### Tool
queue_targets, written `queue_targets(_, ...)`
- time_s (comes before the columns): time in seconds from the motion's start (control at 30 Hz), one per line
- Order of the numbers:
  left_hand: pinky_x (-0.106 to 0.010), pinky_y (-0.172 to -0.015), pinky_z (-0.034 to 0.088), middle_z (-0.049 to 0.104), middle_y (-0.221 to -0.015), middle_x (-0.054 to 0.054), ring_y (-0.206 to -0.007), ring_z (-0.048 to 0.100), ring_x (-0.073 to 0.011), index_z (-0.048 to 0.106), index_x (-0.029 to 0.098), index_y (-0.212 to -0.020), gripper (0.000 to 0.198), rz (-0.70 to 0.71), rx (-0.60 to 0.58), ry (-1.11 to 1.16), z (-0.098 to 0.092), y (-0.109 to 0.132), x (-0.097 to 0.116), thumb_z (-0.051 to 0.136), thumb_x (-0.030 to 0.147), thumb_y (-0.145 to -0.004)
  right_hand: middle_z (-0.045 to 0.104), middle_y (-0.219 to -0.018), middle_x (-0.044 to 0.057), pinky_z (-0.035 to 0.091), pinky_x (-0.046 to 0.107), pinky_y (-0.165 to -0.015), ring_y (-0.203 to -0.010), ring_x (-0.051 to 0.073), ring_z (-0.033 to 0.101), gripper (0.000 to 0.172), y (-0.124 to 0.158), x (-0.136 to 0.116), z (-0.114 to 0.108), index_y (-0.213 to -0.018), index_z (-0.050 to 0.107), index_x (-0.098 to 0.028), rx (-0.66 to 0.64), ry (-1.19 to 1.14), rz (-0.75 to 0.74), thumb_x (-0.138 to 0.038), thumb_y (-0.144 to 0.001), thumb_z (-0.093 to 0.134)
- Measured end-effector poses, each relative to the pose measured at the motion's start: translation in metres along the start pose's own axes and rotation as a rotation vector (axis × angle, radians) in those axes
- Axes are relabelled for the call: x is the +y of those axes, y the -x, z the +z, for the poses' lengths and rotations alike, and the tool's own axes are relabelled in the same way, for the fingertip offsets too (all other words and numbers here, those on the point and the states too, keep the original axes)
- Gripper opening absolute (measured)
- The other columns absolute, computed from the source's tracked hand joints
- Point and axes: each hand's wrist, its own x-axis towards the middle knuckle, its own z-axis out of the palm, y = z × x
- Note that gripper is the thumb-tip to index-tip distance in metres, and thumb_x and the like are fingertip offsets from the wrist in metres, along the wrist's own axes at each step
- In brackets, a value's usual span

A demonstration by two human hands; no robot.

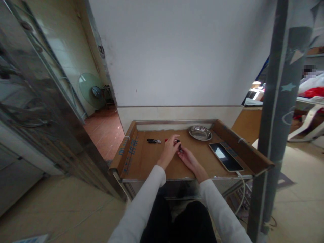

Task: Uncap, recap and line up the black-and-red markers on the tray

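Observation:
Close together over the cardboard-lined table, my left hand [169, 151] and my right hand [188, 158] meet at a small dark object [179, 146]. Its kind is too small and too covered by fingers to make out. The fingers of both hands are closed about it, the left from above and the right from below. Left of my hands lies a short black item with a silvery end [153, 141]. A bit of something red [166, 139] shows just behind my left hand, mostly hidden.
A round metal bowl [200, 133] stands at the back right. In front of it lies a phone [226, 157] with a white cable [243, 192] hanging over the edge. Raised cardboard sides [243, 145] border the table. A grey post [274, 118] rises at the right.

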Motion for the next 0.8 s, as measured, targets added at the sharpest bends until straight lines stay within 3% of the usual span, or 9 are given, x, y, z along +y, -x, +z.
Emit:
queue_targets(0.2,-0.026,-0.078,0.048,0.066,-0.093,-0.003,-0.080,0.061,-0.0134,0.062,0.019,-0.093,0.013,0.015,0.041,0.001,-0.006,-0.001,0.004,0.055,0.019,-0.082,0.069,-0.082,0.005,0.055,0.026,-0.065,-0.068,0.014,0.063,0.015,-0.002,-0.001,-0.004,-0.084,0.066,-0.019,-0.031,-0.010,0.014,-0.028,-0.075,0.059)
queue_targets(0.4,-0.025,-0.076,0.048,0.068,-0.092,-0.004,-0.080,0.062,-0.0137,0.063,0.018,-0.094,0.014,-0.043,0.184,0.085,-0.026,-0.005,0.007,0.057,0.022,-0.082,0.069,-0.100,0.006,0.054,0.031,-0.083,-0.091,0.017,0.064,0.019,-0.002,-0.001,-0.004,-0.090,0.069,-0.019,-0.027,-0.026,-0.006,-0.026,-0.074,0.061)
queue_targets(0.6,-0.027,-0.077,0.049,0.069,-0.090,-0.005,-0.081,0.063,-0.0139,0.063,0.016,-0.093,0.017,-0.109,0.280,0.154,-0.038,-0.006,-0.003,0.058,0.026,-0.081,0.067,-0.108,0.004,0.050,0.025,-0.091,-0.096,0.015,0.063,0.024,0.001,-0.002,-0.001,-0.093,0.070,-0.019,-0.021,-0.031,-0.034,-0.029,-0.071,0.068)
queue_targets(0.7,-0.028,-0.077,0.050,0.069,-0.089,-0.006,-0.080,0.064,-0.0141,0.064,0.016,-0.092,0.016,-0.169,0.289,0.157,-0.038,-0.001,-0.016,0.059,0.024,-0.079,0.069,-0.102,0.003,0.050,0.024,-0.091,-0.092,0.015,0.064,0.026,0.001,-0.001,-0.001,-0.091,0.071,-0.019,0.044,-0.034,-0.076,-0.028,-0.067,0.072)
queue_targets(0.8,-0.030,-0.078,0.051,0.070,-0.088,-0.007,-0.079,0.065,-0.0148,0.066,0.015,-0.086,0.012,-0.244,0.196,0.183,-0.033,0.007,-0.032,0.061,0.016,-0.075,0.071,-0.092,0.004,0.051,0.028,-0.088,-0.085,0.015,0.065,0.029,-0.002,0.002,-0.003,-0.087,0.071,-0.018,0.188,-0.002,-0.190,-0.029,-0.060,0.077)
